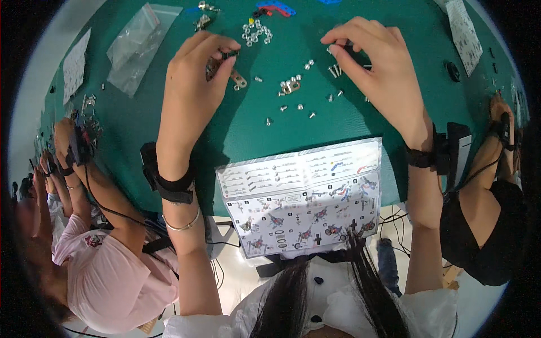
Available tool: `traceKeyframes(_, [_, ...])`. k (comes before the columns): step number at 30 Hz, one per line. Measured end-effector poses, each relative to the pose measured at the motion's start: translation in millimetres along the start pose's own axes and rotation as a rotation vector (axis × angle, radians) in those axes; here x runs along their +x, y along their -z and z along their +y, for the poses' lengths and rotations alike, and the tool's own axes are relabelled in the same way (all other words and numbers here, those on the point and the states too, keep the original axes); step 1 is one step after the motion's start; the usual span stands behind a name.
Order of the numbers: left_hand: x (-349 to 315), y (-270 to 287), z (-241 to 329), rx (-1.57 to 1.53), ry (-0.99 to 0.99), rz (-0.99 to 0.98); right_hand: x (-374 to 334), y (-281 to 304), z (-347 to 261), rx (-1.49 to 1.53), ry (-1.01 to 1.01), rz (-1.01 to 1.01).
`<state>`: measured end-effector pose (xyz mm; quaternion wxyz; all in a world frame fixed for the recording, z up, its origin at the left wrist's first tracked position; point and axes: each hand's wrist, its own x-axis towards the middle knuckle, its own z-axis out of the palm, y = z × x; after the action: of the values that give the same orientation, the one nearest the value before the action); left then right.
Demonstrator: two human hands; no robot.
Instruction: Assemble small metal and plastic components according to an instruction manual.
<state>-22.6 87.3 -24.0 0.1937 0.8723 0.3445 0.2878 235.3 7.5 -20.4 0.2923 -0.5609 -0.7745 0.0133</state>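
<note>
My left hand (pixel 194 76) is closed in a pinch on a small black part (pixel 230 54), too small to name. Beneath its fingers lies a metal strip with holes (pixel 240 81), partly covered by the hand. On the other side, my right hand (pixel 383 70) has thumb and forefinger nearly together; a tiny silvery bit shows at the tips, but I cannot make out what it is. Long screws (pixel 335 71) lie just under that hand. Between the hands are loose short screws (pixel 269 121) and a small metal bracket (pixel 291 87). A cluster of nuts (pixel 256 32) sits farther back.
A printed instruction sheet (pixel 301 194) hangs over the near edge of the green table (pixel 236 135). Clear plastic bags (pixel 138 48) lie far left, blue and red perforated strips (pixel 276 8) at the back, a black wheel-like part (pixel 452 71) right. Co-workers sit on both sides.
</note>
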Motion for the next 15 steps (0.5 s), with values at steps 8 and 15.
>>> traceKeyframes(8, [-3.7,-0.9,-0.5,-0.019,0.049,-0.052,3.6,-5.3,-12.1,-0.052,0.036,0.032])
traceKeyframes(15, [-3.1,0.0,-1.5,0.101,-0.011,-0.083,0.5,-4.5,-13.4,0.060,-0.003,-0.020])
